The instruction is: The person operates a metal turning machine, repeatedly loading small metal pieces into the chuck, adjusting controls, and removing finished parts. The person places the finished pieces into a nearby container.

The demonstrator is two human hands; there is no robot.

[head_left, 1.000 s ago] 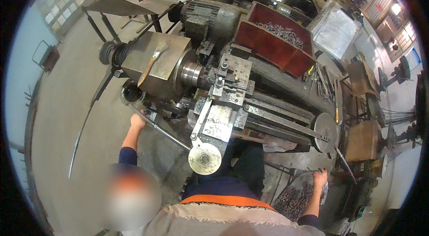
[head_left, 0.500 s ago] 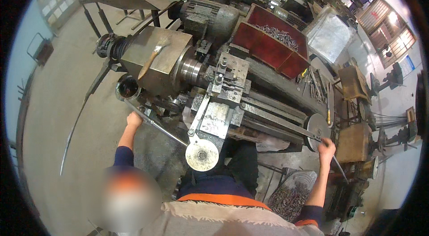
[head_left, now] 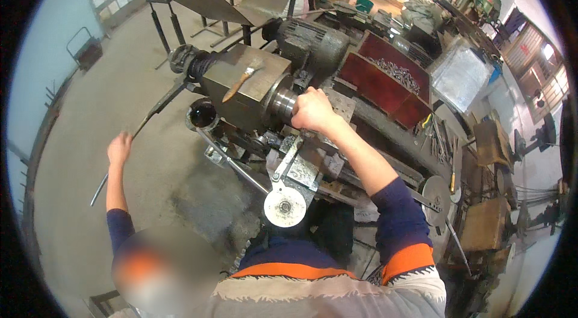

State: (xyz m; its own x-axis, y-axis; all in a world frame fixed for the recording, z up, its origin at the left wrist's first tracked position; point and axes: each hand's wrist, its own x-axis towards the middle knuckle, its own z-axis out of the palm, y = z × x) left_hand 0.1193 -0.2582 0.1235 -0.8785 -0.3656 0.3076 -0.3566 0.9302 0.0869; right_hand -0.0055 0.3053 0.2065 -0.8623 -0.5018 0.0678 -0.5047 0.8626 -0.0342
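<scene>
The left hand point(head_left: 119, 148) is clamped round the lever point(head_left: 160, 105) at left; the right hand point(head_left: 314, 110) is at the chuck point(head_left: 281, 104), farther right — its grip hidden, hold impossible to tell. Work there looks unfinished.

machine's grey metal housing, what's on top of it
On the grey metal housing lies a wooden-handled brush, bristles pointing away from the person. The patch directly beneath the brush is covered, and the housing's inside cannot be seen.

1 brush point(head_left: 242, 83) atop the lathe headstock point(head_left: 220, 71)
</scene>
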